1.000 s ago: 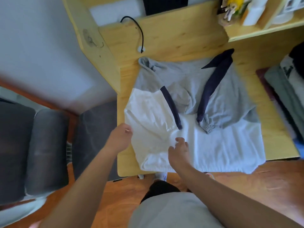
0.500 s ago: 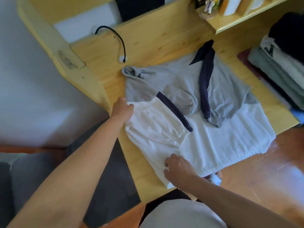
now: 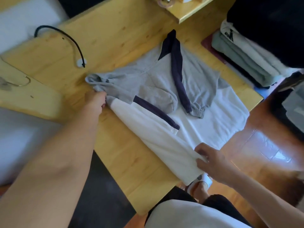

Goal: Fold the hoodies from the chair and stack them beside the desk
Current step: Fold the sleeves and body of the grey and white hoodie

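Note:
A grey and white hoodie (image 3: 202,89) with navy stripes lies spread on the wooden desk (image 3: 115,38), both sleeves folded in across its body. My left hand (image 3: 96,101) grips the folded left edge near the shoulder, just below the grey hood. My right hand (image 3: 209,159) pinches the white hem at the desk's near edge, at the bottom of the same fold. A stack of folded hoodies (image 3: 246,58), green, white and black, sits at the right end of the desk.
A black cable (image 3: 72,41) with a white plug lies on the desk at the back left. A raised wooden shelf (image 3: 189,12) runs along the back. A dark chair (image 3: 102,195) stands below the desk on the left. The orange floor (image 3: 256,148) shows on the right.
My left hand has moved up the hoodie's left edge to the shoulder by the hood. My right hand slid down to the hem. The left side now lies folded over in a long strip.

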The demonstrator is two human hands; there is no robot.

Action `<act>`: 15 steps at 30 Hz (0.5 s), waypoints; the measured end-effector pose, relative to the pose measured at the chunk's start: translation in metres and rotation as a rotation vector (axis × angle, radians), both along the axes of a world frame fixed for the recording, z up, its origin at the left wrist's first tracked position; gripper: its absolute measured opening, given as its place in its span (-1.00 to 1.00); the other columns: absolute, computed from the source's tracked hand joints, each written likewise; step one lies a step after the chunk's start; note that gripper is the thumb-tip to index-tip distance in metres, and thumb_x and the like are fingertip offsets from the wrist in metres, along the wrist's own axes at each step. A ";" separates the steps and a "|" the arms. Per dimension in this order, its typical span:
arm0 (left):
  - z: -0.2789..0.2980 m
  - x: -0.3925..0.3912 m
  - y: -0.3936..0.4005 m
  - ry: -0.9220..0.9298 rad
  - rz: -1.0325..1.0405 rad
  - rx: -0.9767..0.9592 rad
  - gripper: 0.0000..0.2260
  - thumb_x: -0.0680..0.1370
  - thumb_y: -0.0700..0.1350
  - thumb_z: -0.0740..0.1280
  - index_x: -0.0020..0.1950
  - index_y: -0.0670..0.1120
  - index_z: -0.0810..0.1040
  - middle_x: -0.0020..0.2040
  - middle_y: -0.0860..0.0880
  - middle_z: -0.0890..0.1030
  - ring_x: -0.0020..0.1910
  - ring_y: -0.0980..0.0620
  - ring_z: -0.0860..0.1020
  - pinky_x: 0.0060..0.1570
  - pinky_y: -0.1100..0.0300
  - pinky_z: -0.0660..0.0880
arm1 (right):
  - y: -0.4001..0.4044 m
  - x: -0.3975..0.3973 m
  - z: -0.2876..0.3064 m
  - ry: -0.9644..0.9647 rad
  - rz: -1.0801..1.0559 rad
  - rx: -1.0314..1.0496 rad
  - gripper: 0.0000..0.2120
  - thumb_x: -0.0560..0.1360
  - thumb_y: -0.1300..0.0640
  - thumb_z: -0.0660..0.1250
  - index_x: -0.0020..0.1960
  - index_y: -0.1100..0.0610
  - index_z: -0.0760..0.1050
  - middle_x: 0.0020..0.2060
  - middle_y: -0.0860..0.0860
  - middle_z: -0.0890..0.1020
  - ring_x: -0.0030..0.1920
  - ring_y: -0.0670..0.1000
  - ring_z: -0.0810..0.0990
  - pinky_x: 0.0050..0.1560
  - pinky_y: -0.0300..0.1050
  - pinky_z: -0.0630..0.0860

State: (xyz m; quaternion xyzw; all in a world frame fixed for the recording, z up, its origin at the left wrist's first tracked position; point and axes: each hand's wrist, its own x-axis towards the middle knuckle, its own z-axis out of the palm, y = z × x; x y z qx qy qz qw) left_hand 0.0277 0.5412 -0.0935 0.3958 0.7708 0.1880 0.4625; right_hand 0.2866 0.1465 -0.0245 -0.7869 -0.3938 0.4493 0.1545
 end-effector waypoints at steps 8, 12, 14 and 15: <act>0.014 -0.025 -0.060 -0.246 0.372 0.310 -0.62 0.38 0.02 0.33 0.18 0.03 0.63 0.05 -0.02 0.73 0.02 -0.08 0.71 0.09 -0.16 0.65 | -0.018 0.036 0.003 0.287 -0.101 -0.039 -0.87 0.22 0.18 0.27 -0.26 0.01 0.53 -0.36 -0.02 0.50 -0.30 -0.01 0.42 -0.26 -0.06 0.32; 0.062 0.041 -0.050 -0.282 0.237 0.444 -0.87 0.43 -0.01 0.32 -0.10 0.04 0.63 -0.11 0.03 0.72 -0.14 0.00 0.70 -0.10 -0.05 0.67 | -0.031 0.059 0.007 0.225 -0.305 0.020 -0.83 0.17 0.18 0.25 -0.27 0.22 0.47 -0.40 0.03 0.44 -0.32 0.00 0.39 -0.26 -0.07 0.23; 0.074 0.082 -0.050 -0.241 0.027 0.428 -0.83 0.51 -0.03 0.25 -0.03 -0.05 0.59 -0.13 -0.04 0.69 -0.25 -0.04 0.68 -0.24 0.01 0.64 | -0.035 0.068 -0.002 0.133 -0.425 0.027 -0.79 0.18 0.15 0.25 -0.24 0.26 0.47 -0.39 0.04 0.45 -0.31 0.02 0.40 -0.24 -0.06 0.25; 0.069 0.098 -0.050 -0.190 -0.134 0.399 -0.79 0.55 -0.02 0.23 0.03 -0.09 0.58 -0.11 -0.08 0.69 -0.22 -0.06 0.68 -0.18 0.01 0.63 | -0.035 0.071 -0.010 0.069 -0.451 0.001 -0.80 0.22 0.14 0.26 -0.23 0.25 0.48 -0.39 0.03 0.46 -0.31 0.04 0.41 -0.24 -0.06 0.28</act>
